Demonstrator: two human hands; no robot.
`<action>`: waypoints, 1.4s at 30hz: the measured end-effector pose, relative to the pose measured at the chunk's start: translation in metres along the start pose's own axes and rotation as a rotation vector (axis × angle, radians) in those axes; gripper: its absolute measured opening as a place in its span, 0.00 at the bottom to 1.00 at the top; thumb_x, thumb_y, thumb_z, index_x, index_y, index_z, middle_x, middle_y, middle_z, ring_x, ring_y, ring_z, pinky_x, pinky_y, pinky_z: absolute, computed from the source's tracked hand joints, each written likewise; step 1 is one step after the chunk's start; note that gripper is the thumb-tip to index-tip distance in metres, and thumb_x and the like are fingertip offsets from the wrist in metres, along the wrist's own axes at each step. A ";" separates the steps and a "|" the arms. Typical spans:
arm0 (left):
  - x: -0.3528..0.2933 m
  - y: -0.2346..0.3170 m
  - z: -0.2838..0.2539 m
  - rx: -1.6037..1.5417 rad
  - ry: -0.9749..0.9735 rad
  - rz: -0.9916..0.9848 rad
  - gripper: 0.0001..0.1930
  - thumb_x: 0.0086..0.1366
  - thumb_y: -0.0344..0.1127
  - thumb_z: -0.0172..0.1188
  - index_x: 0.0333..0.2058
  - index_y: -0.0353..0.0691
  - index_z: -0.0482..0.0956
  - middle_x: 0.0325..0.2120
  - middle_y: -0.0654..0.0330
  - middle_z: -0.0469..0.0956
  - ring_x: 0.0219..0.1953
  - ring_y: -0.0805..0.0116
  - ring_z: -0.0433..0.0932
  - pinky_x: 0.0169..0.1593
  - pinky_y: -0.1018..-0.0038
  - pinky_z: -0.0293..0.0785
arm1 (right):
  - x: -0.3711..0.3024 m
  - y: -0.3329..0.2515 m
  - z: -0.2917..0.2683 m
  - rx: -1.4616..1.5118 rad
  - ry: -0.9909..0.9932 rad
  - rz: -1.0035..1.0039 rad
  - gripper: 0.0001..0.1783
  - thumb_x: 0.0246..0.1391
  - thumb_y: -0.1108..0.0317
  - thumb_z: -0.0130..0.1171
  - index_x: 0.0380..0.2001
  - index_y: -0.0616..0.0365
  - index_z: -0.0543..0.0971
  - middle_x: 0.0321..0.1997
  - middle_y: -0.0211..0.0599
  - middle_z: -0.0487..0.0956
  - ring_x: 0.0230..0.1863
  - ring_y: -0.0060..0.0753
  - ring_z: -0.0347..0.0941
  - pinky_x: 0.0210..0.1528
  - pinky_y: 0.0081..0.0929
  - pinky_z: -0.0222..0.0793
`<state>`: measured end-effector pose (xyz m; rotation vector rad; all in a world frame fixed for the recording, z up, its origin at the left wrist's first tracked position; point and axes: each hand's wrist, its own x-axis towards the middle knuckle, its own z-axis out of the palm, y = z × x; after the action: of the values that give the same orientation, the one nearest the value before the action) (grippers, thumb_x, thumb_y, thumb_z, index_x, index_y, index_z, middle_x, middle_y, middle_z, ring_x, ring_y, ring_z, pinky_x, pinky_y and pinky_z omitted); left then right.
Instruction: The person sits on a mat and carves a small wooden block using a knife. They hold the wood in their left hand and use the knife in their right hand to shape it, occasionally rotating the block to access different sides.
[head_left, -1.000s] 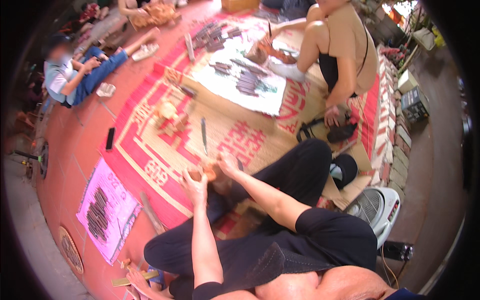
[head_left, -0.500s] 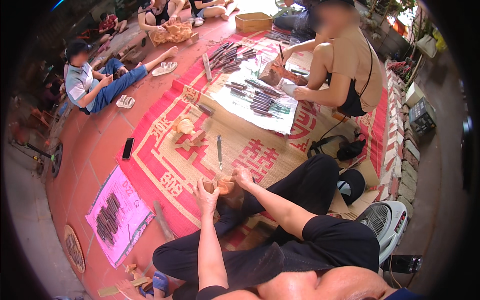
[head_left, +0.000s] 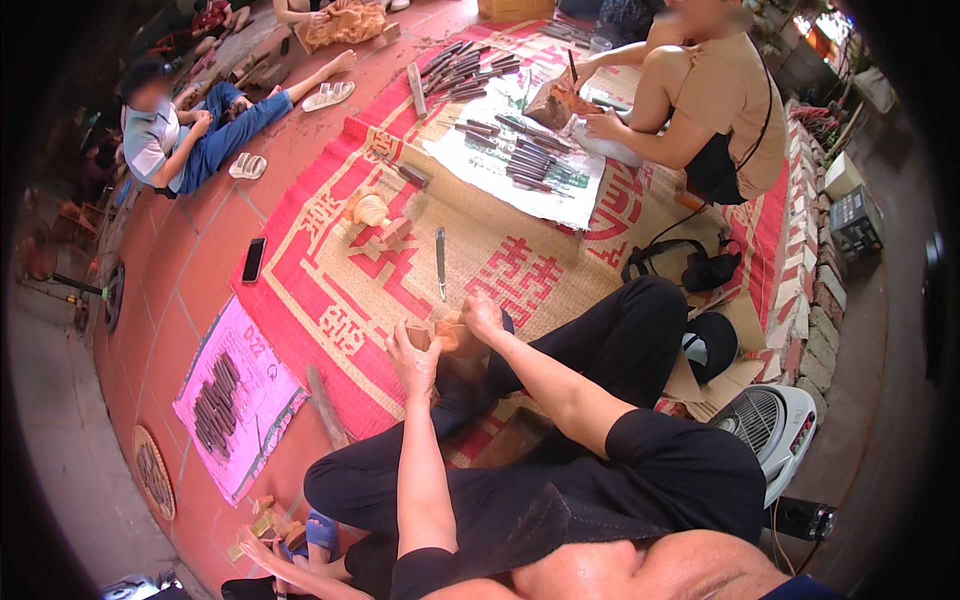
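Note:
Between my hands, above my crossed legs, is a small carved piece of orange-brown wood [head_left: 455,334]. My left hand [head_left: 414,358] is closed round its left end, thumb on the near side. At its right end my right hand [head_left: 484,318] has its fingers curled in; whatever they grip is hidden. A slim knife-like tool [head_left: 440,262] lies on the mat just beyond my hands. Farther off, a pale carved wooden figure [head_left: 371,211] rests on the mat beside a dark-handled tool [head_left: 411,175].
Several chisels lie on a white sheet [head_left: 575,212] and on a pink sheet [head_left: 238,470]. A phone [head_left: 254,260] is at the mat's left edge, a fan [head_left: 768,425] at my right. Co-workers sit ahead and left; another person's hand [head_left: 262,552] shows at lower left.
The whole view has tilted, so most things sit higher in the picture. My hands keep about the same hold on the wood. More of the lower-left person's arm shows.

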<state>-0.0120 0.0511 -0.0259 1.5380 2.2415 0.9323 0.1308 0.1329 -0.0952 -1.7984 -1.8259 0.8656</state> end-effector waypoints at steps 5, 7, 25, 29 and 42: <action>-0.001 -0.002 0.002 -0.047 0.012 0.009 0.38 0.45 0.41 0.67 0.57 0.44 0.63 0.44 0.47 0.67 0.49 0.45 0.67 0.54 0.54 0.65 | -0.019 0.003 0.001 0.114 0.067 -0.140 0.09 0.44 0.61 0.62 0.29 0.53 0.80 0.36 0.44 0.75 0.41 0.49 0.73 0.43 0.42 0.69; 0.001 0.003 0.000 -0.033 -0.011 -0.012 0.38 0.43 0.40 0.68 0.55 0.43 0.64 0.43 0.46 0.67 0.48 0.44 0.66 0.53 0.54 0.65 | -0.028 0.006 -0.001 0.125 -0.022 -0.105 0.11 0.44 0.60 0.63 0.31 0.53 0.80 0.37 0.42 0.74 0.42 0.48 0.73 0.43 0.41 0.69; 0.002 0.003 -0.004 -0.029 -0.044 -0.017 0.37 0.46 0.43 0.67 0.57 0.45 0.64 0.47 0.46 0.66 0.51 0.45 0.66 0.55 0.56 0.64 | -0.006 0.020 0.000 0.057 -0.036 -0.013 0.11 0.45 0.62 0.61 0.33 0.51 0.81 0.38 0.41 0.74 0.42 0.47 0.73 0.44 0.40 0.69; 0.001 -0.001 -0.002 -0.076 -0.049 -0.018 0.38 0.47 0.42 0.67 0.58 0.44 0.63 0.50 0.44 0.65 0.54 0.44 0.64 0.56 0.55 0.63 | -0.012 0.023 0.010 0.016 0.063 -0.148 0.08 0.44 0.67 0.57 0.31 0.48 0.80 0.36 0.40 0.75 0.41 0.46 0.73 0.44 0.39 0.69; -0.001 -0.008 -0.006 -0.104 -0.002 -0.066 0.38 0.46 0.41 0.68 0.56 0.42 0.63 0.47 0.43 0.66 0.51 0.45 0.65 0.55 0.54 0.63 | -0.011 0.018 -0.031 0.473 -0.043 0.178 0.12 0.41 0.68 0.62 0.32 0.55 0.80 0.31 0.38 0.82 0.35 0.37 0.78 0.40 0.32 0.72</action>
<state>-0.0208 0.0460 -0.0263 1.4109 2.1918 1.0111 0.1659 0.1256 -0.0839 -1.6529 -1.3465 1.2863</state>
